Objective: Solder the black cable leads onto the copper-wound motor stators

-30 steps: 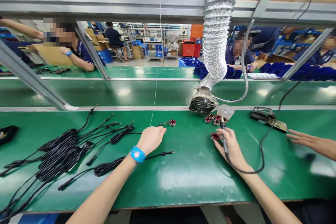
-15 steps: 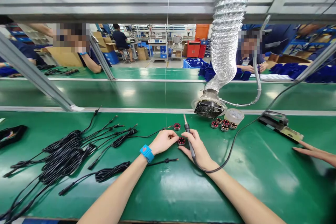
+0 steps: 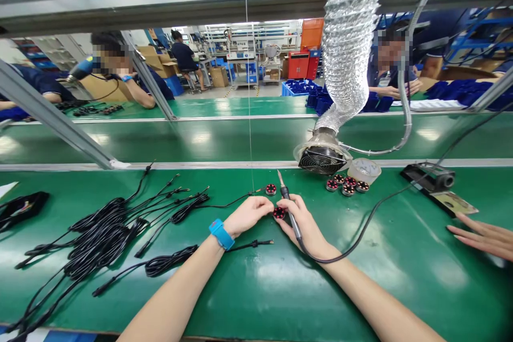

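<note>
A small round motor [image 3: 279,213] is sitting between the two hands, to the left of the fan [image 3: 323,160] and nearer the person than it. Red and black coils are showing on its upper face, inside a metal rim. Judging by its look, it is likely to be fairly heavy for its size and stiff, with a smooth, slightly slippery rim; the coils are probably its fragile part, so the rim is offering the better hold, pinched from opposite sides.

The right hand [image 3: 313,231] is gripping a soldering iron [image 3: 285,193] while its thumb and forefinger are closing narrowly around the motor's right side. The iron is pointing its tip up and away, left of the fan; that tip may be hot, so only the handle is suiting a grip. The left hand [image 3: 249,215] is bringing its fingertips close together at the motor's left edge; whether they are pinching anything is impossible to tell.

A second motor [image 3: 271,189] is lying left of the fan, and a cluster of motors [image 3: 348,190] is standing just in front and right of it. Black cables [image 3: 100,232], bendy and soft-looking, are lying across the table [image 3: 256,299] well left of the fan. An iron stand [image 3: 435,178] is resting right of it, with a co-worker's hand [image 3: 487,238] reaching in beyond.
</note>
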`<state>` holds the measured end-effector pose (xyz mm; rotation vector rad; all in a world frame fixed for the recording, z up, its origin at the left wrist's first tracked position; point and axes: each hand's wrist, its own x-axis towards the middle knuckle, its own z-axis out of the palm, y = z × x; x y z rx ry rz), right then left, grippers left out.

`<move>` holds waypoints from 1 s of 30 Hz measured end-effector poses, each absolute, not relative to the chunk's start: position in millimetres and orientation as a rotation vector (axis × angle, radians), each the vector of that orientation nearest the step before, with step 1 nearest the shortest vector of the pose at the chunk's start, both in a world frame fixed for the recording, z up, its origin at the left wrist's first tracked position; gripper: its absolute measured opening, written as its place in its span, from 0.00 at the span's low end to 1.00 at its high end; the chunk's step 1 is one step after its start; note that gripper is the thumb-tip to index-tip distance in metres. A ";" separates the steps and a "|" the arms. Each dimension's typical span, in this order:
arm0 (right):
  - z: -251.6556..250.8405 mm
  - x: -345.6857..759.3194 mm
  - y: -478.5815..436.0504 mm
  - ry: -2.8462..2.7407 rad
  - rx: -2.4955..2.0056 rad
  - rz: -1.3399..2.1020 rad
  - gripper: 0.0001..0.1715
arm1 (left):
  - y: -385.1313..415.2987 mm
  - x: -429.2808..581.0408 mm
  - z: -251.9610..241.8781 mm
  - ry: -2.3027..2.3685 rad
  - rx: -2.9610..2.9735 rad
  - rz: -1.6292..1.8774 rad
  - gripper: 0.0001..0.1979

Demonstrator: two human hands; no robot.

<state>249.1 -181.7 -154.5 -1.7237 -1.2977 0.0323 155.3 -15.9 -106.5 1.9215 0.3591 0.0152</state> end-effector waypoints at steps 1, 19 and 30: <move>-154.5 249.1 -181.7 -1.293 -1.718 0.036 0.20 | -15.6 155.4 -105.7 0.378 1.902 0.076 0.19; -156.6 250.1 -180.9 -1.256 -1.670 0.045 0.21 | -19.7 157.0 -107.5 0.488 1.683 0.064 0.16; -157.0 250.5 -180.4 -1.221 -1.635 0.036 0.22 | -19.7 151.8 -106.7 0.284 2.255 0.287 0.13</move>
